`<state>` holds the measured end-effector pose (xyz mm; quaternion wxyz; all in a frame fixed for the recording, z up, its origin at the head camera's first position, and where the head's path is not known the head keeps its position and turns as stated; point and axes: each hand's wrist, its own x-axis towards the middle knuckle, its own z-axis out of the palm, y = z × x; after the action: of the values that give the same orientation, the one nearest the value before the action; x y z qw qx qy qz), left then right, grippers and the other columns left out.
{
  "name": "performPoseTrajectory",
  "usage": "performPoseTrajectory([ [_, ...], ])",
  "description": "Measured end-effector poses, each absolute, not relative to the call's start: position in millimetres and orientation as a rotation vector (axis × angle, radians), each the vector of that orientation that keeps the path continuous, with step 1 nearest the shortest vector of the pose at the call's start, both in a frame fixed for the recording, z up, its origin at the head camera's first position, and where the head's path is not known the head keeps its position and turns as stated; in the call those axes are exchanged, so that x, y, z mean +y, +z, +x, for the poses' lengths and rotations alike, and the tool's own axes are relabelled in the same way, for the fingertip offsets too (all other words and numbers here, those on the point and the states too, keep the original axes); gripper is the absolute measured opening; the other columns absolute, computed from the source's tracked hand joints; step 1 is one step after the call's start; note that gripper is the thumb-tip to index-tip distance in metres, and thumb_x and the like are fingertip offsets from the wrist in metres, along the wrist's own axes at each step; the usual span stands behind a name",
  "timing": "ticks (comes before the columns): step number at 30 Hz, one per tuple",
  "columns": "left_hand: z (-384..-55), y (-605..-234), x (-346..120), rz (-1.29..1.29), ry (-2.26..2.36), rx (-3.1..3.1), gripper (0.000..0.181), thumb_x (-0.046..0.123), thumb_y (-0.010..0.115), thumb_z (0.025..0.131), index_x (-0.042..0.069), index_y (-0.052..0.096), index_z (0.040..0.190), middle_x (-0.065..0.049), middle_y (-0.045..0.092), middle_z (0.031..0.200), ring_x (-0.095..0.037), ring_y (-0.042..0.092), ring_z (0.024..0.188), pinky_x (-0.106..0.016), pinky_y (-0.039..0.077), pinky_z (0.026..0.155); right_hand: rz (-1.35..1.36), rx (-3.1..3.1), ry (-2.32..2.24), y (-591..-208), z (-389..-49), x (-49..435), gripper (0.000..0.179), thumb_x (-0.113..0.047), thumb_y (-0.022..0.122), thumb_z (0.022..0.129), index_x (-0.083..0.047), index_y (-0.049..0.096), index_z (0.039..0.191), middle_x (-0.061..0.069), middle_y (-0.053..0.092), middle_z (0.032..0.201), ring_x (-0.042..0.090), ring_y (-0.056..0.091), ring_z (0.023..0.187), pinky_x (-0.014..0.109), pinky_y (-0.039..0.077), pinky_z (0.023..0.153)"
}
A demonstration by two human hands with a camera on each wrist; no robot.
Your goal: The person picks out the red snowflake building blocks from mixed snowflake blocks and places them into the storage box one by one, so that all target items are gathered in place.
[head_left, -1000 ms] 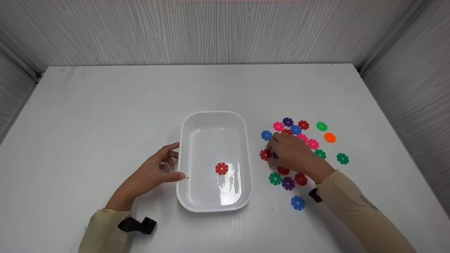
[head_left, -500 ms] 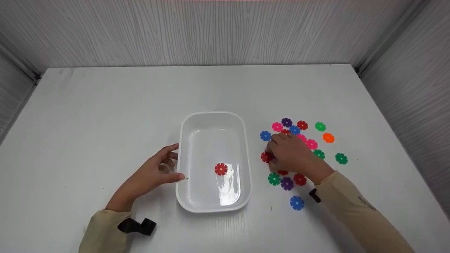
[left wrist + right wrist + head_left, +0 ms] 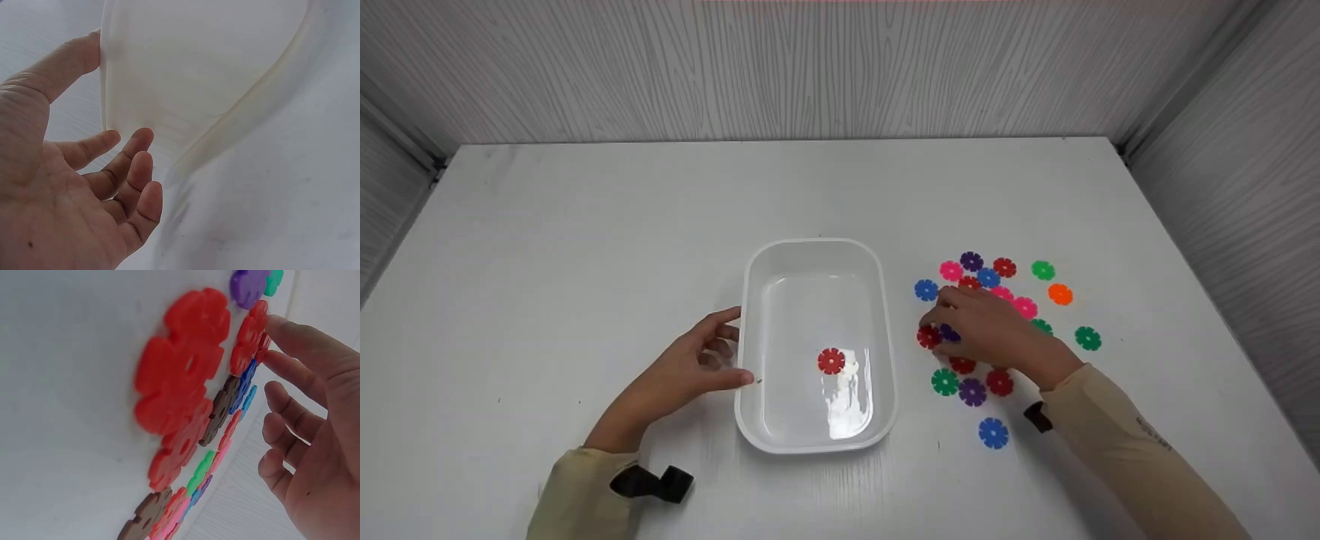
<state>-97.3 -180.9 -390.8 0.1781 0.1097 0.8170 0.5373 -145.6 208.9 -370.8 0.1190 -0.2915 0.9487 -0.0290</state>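
My left hand (image 3: 690, 364) holds the left side of a white plastic tray (image 3: 887, 330). Its thumb lies over the rim, and its index fingertip is against the outer wall in the left wrist view; the other fingers are loosely bent. One red snowflake disc (image 3: 831, 361) lies in the tray. My right hand (image 3: 990, 326) is over the scattered discs, its thumb and index finger pinching the edge of a red snowflake disc (image 3: 929, 337). A dark purple disc (image 3: 950, 333) shows under that hand. The right wrist view shows the other fingers (image 3: 275, 430) bent and holding nothing.
Several more discs lie right of the tray: a blue disc (image 3: 994, 433) in front, a green disc (image 3: 1087, 338) and an orange disc (image 3: 1060, 294) on the right, a pink disc (image 3: 951, 271) behind. Grey wood-grain panels (image 3: 810, 67) border the white table (image 3: 585, 225).
My right hand has shifted slightly over the discs, and the red disc at its fingertips has moved a little toward me. The left hand and tray have stayed put.
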Motion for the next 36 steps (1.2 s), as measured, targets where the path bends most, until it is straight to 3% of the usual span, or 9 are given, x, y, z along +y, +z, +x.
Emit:
performPoseTrajectory([
  [14, -98, -390, -181, 0.306, 1.516, 2.321, 0.077, 0.021, 0.077, 0.08, 0.016, 0.037, 0.146, -0.009, 0.055, 0.123, -0.021, 0.047, 0.103, -0.023, 0.042, 0.082, -0.751, 2.742, -0.087, -371, -147, 199, 0.052, -0.024, 0.082, 0.072, -0.012, 0.063, 0.119, 0.006, 0.058, 0.116, 0.022, 0.052, 0.114, 0.043, 0.05, 0.097],
  [23, -96, -390, -181, 0.315, 1.516, 2.308, 0.079, 0.025, 0.077, 0.08, 0.015, 0.036, 0.147, -0.008, 0.053, 0.125, -0.021, 0.046, 0.103, -0.024, 0.043, 0.084, -0.82, 2.753, -0.17, -375, -147, 211, 0.048, -0.03, 0.08, 0.078, -0.014, 0.064, 0.12, 0.006, 0.059, 0.115, 0.023, 0.053, 0.115, 0.044, 0.051, 0.095],
  [31, -97, -390, -182, 0.298, 1.503, 2.318, 0.079, 0.023, 0.077, 0.08, 0.015, 0.035, 0.148, -0.009, 0.053, 0.125, -0.022, 0.047, 0.102, -0.024, 0.044, 0.082, -0.843, 2.766, -0.17, -374, -144, 214, 0.044, -0.025, 0.08, 0.079, -0.016, 0.065, 0.12, 0.005, 0.058, 0.113, 0.021, 0.054, 0.112, 0.041, 0.054, 0.09],
  [36, -96, -390, -181, 0.292, 1.504, 2.315, 0.079, 0.023, 0.077, 0.08, 0.015, 0.035, 0.148, -0.009, 0.053, 0.125, -0.022, 0.046, 0.103, -0.024, 0.044, 0.082, -0.814, 2.769, -0.154, -372, -143, 210, 0.042, -0.024, 0.08, 0.079, -0.014, 0.066, 0.117, 0.005, 0.059, 0.111, 0.02, 0.054, 0.11, 0.043, 0.051, 0.095],
])
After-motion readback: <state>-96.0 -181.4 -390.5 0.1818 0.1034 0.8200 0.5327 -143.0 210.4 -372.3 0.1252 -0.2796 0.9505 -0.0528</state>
